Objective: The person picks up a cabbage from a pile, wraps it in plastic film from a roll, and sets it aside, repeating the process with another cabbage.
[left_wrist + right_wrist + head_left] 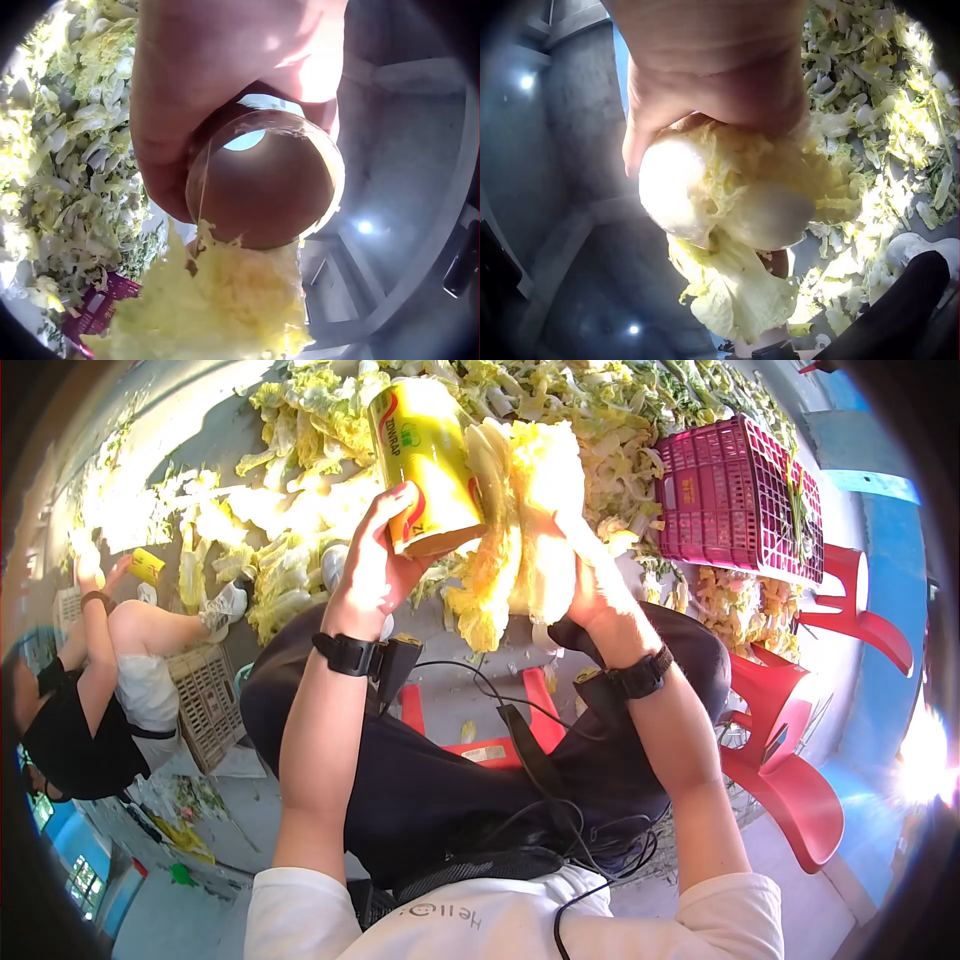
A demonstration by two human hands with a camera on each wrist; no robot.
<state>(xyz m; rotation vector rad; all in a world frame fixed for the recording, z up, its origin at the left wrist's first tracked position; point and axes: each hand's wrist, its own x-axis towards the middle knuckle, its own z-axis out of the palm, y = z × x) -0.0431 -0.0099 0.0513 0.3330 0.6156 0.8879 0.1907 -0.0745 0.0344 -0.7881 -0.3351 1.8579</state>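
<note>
My left hand grips a yellow roll of cling wrap, thumb on its near side and fingers round the back. Its hollow cardboard core faces the camera in the left wrist view. Right beside the roll, my right hand holds napa cabbage, with pale stem ends and yellow leaves. Two rounded white stem ends show below the palm in the right wrist view, with a loose leaf hanging under them. A thin strip of clear film runs along the roll's rim.
Cabbage leaves lie heaped across the floor ahead. A magenta crate stands at the right, near red plastic chairs. At the left, another person sits on a crate, holding a yellow roll. Cables cross my lap.
</note>
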